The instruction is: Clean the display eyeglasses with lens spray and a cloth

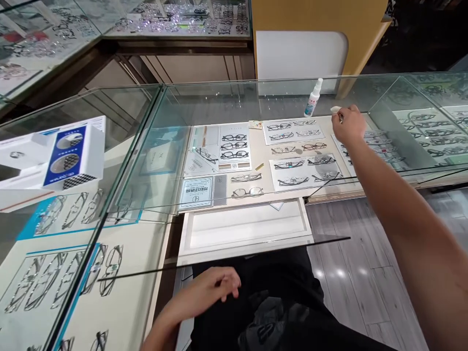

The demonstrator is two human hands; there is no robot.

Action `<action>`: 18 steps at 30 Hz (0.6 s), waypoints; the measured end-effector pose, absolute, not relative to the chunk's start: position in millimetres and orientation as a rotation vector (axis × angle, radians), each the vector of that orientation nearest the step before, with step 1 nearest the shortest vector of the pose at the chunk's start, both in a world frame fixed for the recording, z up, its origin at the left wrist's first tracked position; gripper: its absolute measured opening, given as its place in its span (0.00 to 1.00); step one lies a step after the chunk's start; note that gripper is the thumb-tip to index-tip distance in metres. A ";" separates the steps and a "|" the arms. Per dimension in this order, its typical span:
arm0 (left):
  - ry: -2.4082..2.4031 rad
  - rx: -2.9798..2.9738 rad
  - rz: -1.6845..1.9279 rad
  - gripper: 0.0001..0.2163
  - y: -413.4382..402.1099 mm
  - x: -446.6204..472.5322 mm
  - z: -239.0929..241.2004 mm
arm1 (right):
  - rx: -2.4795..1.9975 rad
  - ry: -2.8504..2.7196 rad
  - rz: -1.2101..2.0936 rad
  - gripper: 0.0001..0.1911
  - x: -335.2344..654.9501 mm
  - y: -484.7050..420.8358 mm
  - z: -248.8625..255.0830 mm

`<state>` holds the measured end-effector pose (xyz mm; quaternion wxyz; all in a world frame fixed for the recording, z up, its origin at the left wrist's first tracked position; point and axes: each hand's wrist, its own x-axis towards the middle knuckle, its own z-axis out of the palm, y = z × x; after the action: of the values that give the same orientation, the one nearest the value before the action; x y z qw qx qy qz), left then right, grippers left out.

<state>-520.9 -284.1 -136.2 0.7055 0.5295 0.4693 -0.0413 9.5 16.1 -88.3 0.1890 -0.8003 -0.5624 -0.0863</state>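
My right hand (pixel 349 126) reaches over the glass counter top (pixel 226 105), its fingers closed on a small white wad (pixel 335 109) that may be a tissue or cloth. Just left of it stands a white spray bottle (pixel 312 99), upright on the glass. My left hand (pixel 215 286) hovers above my lap, fingers loosely bent and a little apart, with nothing visible in it. Beyond it, an open white drawer (pixel 246 224) sticks out from under the counter. Eyeglasses (pixel 234 146) lie in rows on white cards beneath the glass.
A blue and white box (pixel 75 151) stands on the left counter. More glasses (pixel 46 280) lie in the left case, others in the right case (pixel 431 131). A thin dark glass edge (pixel 263 250) crosses in front of the drawer. A white chair back (pixel 302 56) is behind the counter.
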 end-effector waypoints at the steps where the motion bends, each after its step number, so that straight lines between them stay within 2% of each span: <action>1: 0.984 1.312 -0.129 0.19 -281.2 -522.9 -97.6 | -2.243 -1.583 -0.234 0.18 9.8 16.4 -88.3; 4: 0.946 1.544 -0.009 0.20 -253.5 -508.0 -2.5 | -2.212 -1.600 -0.195 0.21 11.0 16.8 -87.8; 7: 0.979 1.656 0.062 0.17 -210.1 -467.2 26.8 | -2.211 -1.610 -0.194 0.21 11.8 17.7 -87.5; 9: 1.005 1.636 0.057 0.12 -182.5 -434.3 6.3 | -2.215 -1.617 -0.200 0.21 12.2 18.9 -88.3; 11: 0.993 1.582 0.049 0.09 -160.4 -403.9 -35.6 | -2.206 -1.617 -0.197 0.22 12.6 20.4 -90.0; 15: 0.926 1.622 0.176 0.14 -128.9 -358.3 -133.8 | -2.162 -1.601 -0.174 0.26 13.6 22.5 -94.5; 18: 0.901 2.086 0.295 0.16 -102.5 -329.6 -188.9 | -2.153 -1.596 -0.140 0.26 14.3 22.7 -96.4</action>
<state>-329.6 -102.5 -188.9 0.4125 0.8293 0.3583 0.1172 14.3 22.7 -96.4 0.2271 -0.7814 -0.5791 -0.0506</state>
